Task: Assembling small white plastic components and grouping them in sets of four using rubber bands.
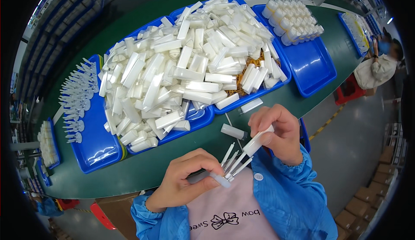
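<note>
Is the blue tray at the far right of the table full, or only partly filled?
Partly filled. The blue tray holds a packed block of small white bottles only at its far end; the near part of its floor is bare blue.

Tubes [186, 67] lie heaped in trays [196, 121] on the belt [142, 171] (another tray [313, 67] sits right), beyond both hands [276, 132].

Bundle of thin white applicator sticks [233, 161], four or so, fanned slightly, tips pointing up and away, bases pinched together low near the chest. One white translucent tube [256, 142], slim, tilted diagonally, lower end just beside the stick tips, above the green table edge.
</note>
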### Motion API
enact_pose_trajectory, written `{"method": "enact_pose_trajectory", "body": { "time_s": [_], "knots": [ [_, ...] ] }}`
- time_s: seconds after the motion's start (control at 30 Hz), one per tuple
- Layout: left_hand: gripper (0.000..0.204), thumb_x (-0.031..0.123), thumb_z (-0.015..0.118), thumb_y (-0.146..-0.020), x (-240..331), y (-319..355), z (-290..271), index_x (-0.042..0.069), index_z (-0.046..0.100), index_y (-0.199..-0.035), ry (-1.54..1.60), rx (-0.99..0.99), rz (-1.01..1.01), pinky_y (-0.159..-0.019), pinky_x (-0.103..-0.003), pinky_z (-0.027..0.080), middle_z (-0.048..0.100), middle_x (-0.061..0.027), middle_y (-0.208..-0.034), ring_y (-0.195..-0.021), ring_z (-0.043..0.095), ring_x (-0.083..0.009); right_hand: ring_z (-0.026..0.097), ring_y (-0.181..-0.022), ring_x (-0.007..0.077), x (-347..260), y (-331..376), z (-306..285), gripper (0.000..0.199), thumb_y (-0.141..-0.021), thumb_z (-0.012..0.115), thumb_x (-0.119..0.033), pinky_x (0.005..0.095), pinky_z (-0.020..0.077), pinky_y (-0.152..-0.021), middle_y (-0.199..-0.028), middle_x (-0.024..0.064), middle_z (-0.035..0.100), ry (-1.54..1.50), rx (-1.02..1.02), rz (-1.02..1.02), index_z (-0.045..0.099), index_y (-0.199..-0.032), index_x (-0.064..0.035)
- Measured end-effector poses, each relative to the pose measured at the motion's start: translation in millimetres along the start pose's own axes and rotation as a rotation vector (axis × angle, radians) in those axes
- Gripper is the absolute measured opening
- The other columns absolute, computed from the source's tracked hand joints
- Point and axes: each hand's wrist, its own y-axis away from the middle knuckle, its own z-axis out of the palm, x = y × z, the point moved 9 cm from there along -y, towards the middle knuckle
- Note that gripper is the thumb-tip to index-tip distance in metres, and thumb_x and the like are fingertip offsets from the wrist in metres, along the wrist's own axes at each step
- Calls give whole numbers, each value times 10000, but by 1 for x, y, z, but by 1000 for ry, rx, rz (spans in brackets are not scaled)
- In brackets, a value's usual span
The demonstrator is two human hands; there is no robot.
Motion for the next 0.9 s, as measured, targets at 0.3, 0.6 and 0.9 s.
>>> {"method": "enact_pose_trajectory", "body": {
  "time_s": [0.3,0.6,0.9],
  "knots": [
    [223,0,748,-718,5,1,-4,25,662,-922,-188,131,112,-661,-275,485,637,-98,-892,-782,607,-191,593,-813,142,4,6,34,149,-783,723,-34,274,455,-715,-865,66,627,-8,-105,84,602,-870,-33],
    [237,-14,783,-682,-5,9,-23,21,655,-879,-142,265,130,-697,-267,495,628,-99,-870,-775,601,-167,549,-1044,253,-2,-11,15,342,-792,707,-162,337,418,-904,-1112,115,591,325,-23,-42,592,-1079,-16],
    [192,-8,754,-719,-22,35,-48,7,659,-885,4,437,37,-726,-262,490,604,-94,-906,-826,584,-143,520,-779,294,36,18,17,225,-751,680,-81,349,408,-710,-906,83,576,1231,-192,-64,602,-962,-69]
  ]
}}
